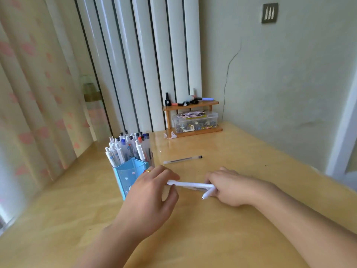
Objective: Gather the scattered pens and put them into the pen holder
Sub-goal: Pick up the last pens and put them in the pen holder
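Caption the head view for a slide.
Both hands, left hand and right hand, hold white pens beside the full pen holder; one pen remains.

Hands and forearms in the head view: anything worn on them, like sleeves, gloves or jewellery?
Both forearms are bare as far as the frame shows, with no sleeves and no gloves. The left hand wears a gold ring with a red spot. The right hand shows nothing worn.

1. The blue pen holder stands upright, full of pens.
2. A white pen lies flat between two hands.
3. A clear pen lies alone on the table beyond.
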